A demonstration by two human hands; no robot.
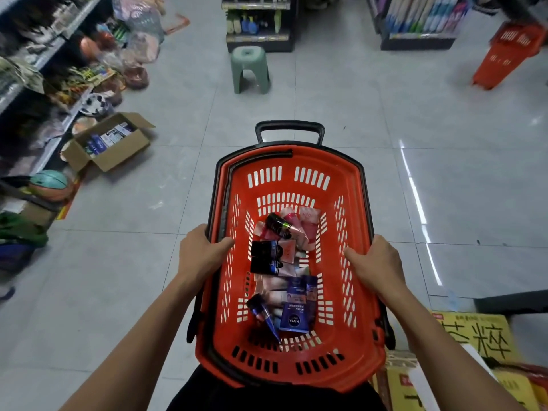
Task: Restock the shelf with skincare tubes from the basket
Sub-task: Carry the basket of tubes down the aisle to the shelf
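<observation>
I carry a red plastic basket (350, 185) with black handles in front of me, above the tiled floor. My left hand (201, 250) grips its left rim, thumb inside the wall. My right hand (376, 262) grips the right rim the same way. In the basket's bottom lie several skincare tubes (281, 262): pink ones at the far end, black-and-blue ones in the middle, and a blue Nivea tube (293, 318) nearest me. A store shelf (38, 72) with mixed goods runs along the left side.
An open cardboard box (109, 143) of boxed products sits on the floor by the left shelf. A green stool (250, 69) stands ahead in the aisle. More shelves (421, 22) stand at the back, a red basket (510, 51) far right, yellow cartons (471, 339) near right.
</observation>
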